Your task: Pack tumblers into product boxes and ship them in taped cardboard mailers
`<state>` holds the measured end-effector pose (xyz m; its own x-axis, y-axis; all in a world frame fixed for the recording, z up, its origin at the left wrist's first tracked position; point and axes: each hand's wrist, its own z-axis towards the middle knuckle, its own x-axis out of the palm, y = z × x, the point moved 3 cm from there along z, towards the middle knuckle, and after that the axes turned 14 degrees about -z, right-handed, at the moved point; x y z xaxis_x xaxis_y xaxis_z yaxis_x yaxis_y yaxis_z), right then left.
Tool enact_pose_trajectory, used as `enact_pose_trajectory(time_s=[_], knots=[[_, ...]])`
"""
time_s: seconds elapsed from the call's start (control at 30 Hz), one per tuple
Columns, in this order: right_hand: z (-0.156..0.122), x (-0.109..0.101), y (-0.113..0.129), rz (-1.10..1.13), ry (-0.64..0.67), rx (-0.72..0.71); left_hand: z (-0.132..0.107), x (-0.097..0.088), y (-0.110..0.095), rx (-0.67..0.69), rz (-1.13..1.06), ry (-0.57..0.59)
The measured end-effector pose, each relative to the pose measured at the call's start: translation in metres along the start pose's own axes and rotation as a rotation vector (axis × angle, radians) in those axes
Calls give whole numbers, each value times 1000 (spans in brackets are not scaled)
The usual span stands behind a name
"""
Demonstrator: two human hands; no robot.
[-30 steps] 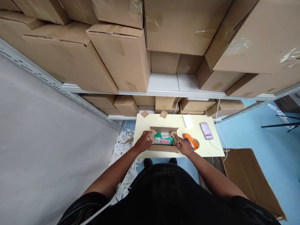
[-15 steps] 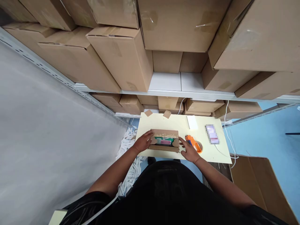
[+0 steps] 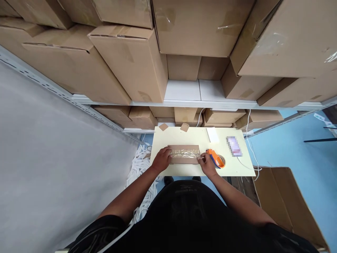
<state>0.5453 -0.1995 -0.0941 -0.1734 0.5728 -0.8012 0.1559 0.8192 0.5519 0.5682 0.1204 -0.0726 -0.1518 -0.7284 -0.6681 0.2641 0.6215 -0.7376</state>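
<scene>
A small cardboard box (image 3: 184, 160) lies on the pale yellow table in front of me, its two long flaps folded down over the top. Crinkled clear tape runs along the seam where they meet, and the contents are hidden. My left hand (image 3: 161, 160) grips the box's left end, fingers on its upper edge. At the right end, my right hand (image 3: 208, 166) pinches the corner by the seam. An orange tape dispenser (image 3: 213, 155) with a roll of tape lies just beyond my right hand.
On the table (image 3: 173, 171) are a phone (image 3: 234, 146) on a white cable, a white card (image 3: 212, 135) and two cardboard scraps (image 3: 184, 127). Shelves full of cartons (image 3: 131, 59) rise behind it. White paper strips (image 3: 134, 168) heap at the left; a large open carton (image 3: 284, 200) stands right.
The box's flaps have come down over the pink and green contents, which no longer show. My right hand has closed in on the right end. The view has shifted slightly.
</scene>
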Motion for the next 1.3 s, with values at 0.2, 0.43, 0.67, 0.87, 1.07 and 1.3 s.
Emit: enact_pose_trajectory(time_s=[0.2, 0.43, 0.67, 0.87, 1.07, 1.3], knots=[[-8, -18, -65, -606, -44, 122, -5, 7, -22, 47, 247, 90], [10, -8, -75, -761, 56, 324, 6, 23, -40, -125, 186, 227], [-11, -79, -20, -263, -194, 0, 11, 9, -30, -367, -297, 49], [6, -65, 80, -117, 99, -262, 4, 11, -22, -723, -982, -53], [25, -31, 121, -336, 223, -385, -3, 9, -21, -736, -1270, -201], [34, -35, 128, -392, 204, -354, -2, 21, -11, -813, -1255, -303]])
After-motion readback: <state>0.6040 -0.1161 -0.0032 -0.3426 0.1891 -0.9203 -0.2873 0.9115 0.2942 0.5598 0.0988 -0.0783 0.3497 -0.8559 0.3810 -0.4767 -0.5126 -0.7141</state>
